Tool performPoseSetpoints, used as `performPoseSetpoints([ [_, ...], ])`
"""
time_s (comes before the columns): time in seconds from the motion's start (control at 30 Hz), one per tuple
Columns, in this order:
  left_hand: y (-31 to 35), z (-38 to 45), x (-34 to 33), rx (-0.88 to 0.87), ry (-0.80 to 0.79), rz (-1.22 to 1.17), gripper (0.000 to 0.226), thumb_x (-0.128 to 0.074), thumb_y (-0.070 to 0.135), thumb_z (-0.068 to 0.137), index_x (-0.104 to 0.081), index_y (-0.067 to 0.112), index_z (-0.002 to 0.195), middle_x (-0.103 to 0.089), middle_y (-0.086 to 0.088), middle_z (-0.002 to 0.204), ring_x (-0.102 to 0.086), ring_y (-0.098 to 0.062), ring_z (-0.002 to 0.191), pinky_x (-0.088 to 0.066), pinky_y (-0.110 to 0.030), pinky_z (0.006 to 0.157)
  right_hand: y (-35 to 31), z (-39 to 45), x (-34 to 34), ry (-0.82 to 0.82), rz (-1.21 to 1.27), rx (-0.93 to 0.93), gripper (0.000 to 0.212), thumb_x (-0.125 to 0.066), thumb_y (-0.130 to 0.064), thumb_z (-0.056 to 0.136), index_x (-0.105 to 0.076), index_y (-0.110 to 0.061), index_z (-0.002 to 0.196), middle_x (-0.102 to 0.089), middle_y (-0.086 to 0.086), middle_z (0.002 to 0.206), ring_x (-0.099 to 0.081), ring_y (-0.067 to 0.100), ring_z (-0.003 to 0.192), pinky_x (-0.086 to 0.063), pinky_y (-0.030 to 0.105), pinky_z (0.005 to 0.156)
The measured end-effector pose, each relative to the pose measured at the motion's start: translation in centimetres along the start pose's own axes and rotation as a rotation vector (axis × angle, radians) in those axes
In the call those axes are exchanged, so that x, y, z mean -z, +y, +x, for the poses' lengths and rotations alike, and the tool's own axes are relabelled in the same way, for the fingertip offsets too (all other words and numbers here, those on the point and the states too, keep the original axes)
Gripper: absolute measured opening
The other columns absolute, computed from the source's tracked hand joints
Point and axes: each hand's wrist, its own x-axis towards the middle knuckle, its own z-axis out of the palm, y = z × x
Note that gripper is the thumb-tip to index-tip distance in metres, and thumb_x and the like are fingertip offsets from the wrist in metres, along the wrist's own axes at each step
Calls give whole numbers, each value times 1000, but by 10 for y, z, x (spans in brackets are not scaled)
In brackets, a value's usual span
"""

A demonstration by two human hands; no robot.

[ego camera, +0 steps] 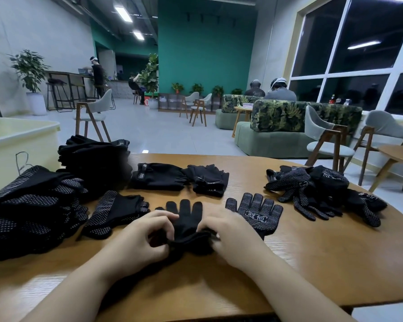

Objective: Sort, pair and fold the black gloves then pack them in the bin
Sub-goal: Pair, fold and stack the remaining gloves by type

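Both hands (184, 235) pinch the plain glove's (186, 219) cuff — table (312, 263) edge near.

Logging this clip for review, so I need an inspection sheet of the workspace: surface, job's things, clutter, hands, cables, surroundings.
Surface: wooden table, rounded edge.
Job's things: plain black glove in the middle, cuff end bunched; dotted glove flat beside it; folded dotted pair; dotted stack at left; tall black stack; two folded pairs behind; unsorted heap at right; pale bin at far left.
Clutter: nothing seen.
Hands: left hand and right hand both pinch the plain glove's cuff.
Cables: nothing seen.
Surroundings: lounge with chairs, patterned sofas, potted plants, dark windows, people seated and standing farther back.
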Motion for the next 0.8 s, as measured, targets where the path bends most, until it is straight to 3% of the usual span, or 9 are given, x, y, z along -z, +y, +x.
performPoseSetpoints([
  [0.1,2,-3,-1,13,-46,27,26,-73,10,74,-59,32,74,-51,25,122,-53,5,109,-40,-10,85,5,0,-1,149,-1,39,24,-50,-11,75,-68,-25,82,-66,-12,94,-49,9,90,-44,32,72],
  [0.2,5,-4,0,62,-144,38,23,-63,16,73,-60,39,74,-43,32,127,-48,3,116,-41,-21,94,5,-7,0,51,-53,-69,29,-48,-10,81,-67,-27,94,-62,-14,97,-44,7,98,-37,32,82],
  [0.27,5,-3,1,96,-174,74,23,-51,25,65,-63,43,73,-36,37,131,-15,-1,140,-24,-32,112,10,-13,6,38,-2,-201,31,-50,-6,85,-67,-27,100,-54,-18,92,-45,8,103,-36,32,94],
  [0.33,6,-2,1,100,-144,74,30,-44,25,61,-67,42,69,-33,39,132,6,2,142,-9,-36,118,17,-19,12,104,40,-326,36,-50,-1,81,-67,-26,101,-49,-20,93,-45,8,107,-35,31,99],
  [0.53,4,0,-5,39,-47,147,26,-41,30,66,-65,42,63,-39,36,130,-3,10,140,-10,-41,117,32,-32,15,22,90,-569,19,-55,-32,88,-62,-32,106,-53,-17,105,-45,8,111,-37,29,99],
  [0.6,9,1,-9,-8,-52,159,21,-43,36,73,-62,46,76,-43,34,129,-10,17,135,-15,-31,117,32,-32,14,-10,105,-575,23,-57,-41,87,-62,-31,107,-54,-16,107,-45,7,109,-38,30,98],
  [0.67,15,0,-15,-31,-130,235,26,-44,46,81,-54,49,104,-34,34,137,-6,23,131,-10,-17,115,31,-31,17,-23,124,-593,19,-57,-43,86,-63,-31,99,-57,-16,104,-48,5,104,-41,28,91],
  [0.73,18,1,-20,-50,-219,371,59,-28,65,75,-37,49,131,-18,36,145,6,23,132,3,-13,113,34,-29,22,15,170,-629,13,-55,-40,88,-63,-30,90,-60,-15,97,-52,5,95,-41,25,79],
  [0.8,18,2,-21,-18,-285,482,77,-14,71,69,-19,49,142,-3,35,149,14,20,132,11,-13,110,45,-24,28,97,182,-673,13,-55,-35,90,-63,-28,97,-60,-10,107,-52,8,95,-38,25,76],
])
